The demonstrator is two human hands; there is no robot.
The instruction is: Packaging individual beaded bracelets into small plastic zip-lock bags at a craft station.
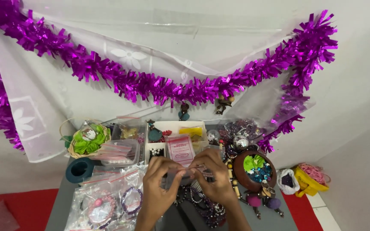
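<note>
Holding a small clear plastic bag between them, the two hands meet near the bottom middle of the frame. The left hand pinches the bag's left end and the right hand pinches its right end, so the bag's long side runs left to right across the frame. Both hands are touching it, and neither is closer than the other. The bag is see-through and thin, with a strip along its top edge. What is inside it is too small to tell.

Just above the hands stands a white box with a pink-printed packet leaning in it. Below and left of the hands, more clear bags hold bead bracelets on the grey tabletop. A brown bowl with shiny green and blue bits sits to the right. A dark blue ring-shaped thing and a basket with a green flower are on the left. Purple tinsel hangs across the white wall at the top.
</note>
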